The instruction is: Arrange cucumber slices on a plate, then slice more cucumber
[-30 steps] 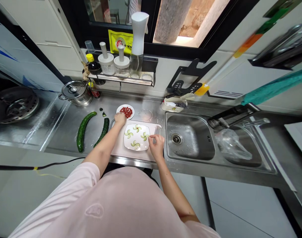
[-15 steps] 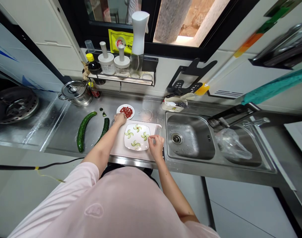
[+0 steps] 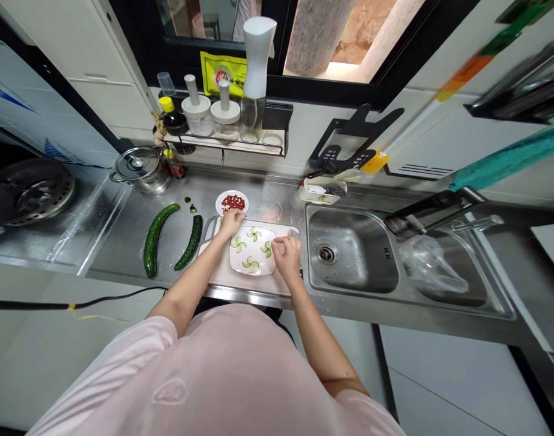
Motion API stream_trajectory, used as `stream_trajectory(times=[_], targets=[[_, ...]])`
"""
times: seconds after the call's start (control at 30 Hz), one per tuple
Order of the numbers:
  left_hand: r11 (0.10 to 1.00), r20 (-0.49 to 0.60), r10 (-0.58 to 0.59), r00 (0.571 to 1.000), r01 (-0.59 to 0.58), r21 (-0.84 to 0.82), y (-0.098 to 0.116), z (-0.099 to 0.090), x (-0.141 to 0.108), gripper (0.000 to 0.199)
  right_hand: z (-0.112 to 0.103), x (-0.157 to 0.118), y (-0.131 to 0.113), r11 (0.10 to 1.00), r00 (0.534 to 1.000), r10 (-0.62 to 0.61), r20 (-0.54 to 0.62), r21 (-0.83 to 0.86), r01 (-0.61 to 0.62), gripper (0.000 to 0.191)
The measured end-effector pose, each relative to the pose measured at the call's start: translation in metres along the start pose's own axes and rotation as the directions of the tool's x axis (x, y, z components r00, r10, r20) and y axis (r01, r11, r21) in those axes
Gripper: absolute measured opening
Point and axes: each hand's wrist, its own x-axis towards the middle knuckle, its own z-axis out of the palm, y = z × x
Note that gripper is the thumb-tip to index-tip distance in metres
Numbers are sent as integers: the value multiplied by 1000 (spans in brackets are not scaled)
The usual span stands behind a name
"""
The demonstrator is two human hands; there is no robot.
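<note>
A white square plate [image 3: 238, 266] rests on a pale cutting board [image 3: 222, 280], with several pinwheels of thin green cucumber slices on it. The top pinwheel [image 3: 253, 234] has a red bit at its middle. My left hand [image 3: 232, 223] is over the plate's upper left corner, fingertips pinched together; what they hold, if anything, is too small to see. Just above it stands a small round dish [image 3: 219, 203] of red goji berries [image 3: 234, 202]. At the plate's right edge my right hand [image 3: 288, 254] has thumb and forefinger closed beside the right pinwheel [image 3: 266, 249]; its grip is unclear.
Left of the board lie a whole cucumber [image 3: 154, 239], a cut cucumber [image 3: 190, 243] and small cucumber ends [image 3: 192, 208]. Behind them is a lidded steel pot [image 3: 143, 172]. A sink [image 3: 355, 248] is on the right. A shelf [image 3: 231, 144] with jars and bottles hangs above.
My left hand has pulled back from the berry dish and moved right, toward the plate's upper edge. My right hand has stayed beside the plate. The view has shifted slightly.
</note>
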Motion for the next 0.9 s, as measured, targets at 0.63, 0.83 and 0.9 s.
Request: stream_trajectory(times=[0.63,0.83,0.9], targets=[[901,211,356,910,-395,181,66,-31,-57,15,-5,40,-32,969,949,-225,221,-46,241,17],[875,290,381,878,-444,194,75,-35,-62,15,-8,37,-32,966,940,-240,242,-40,257,15],[871,303,386,871,-452,192,75,-34,-63,15,-9,36,-32,965,938,-243,248,-39,261,14]])
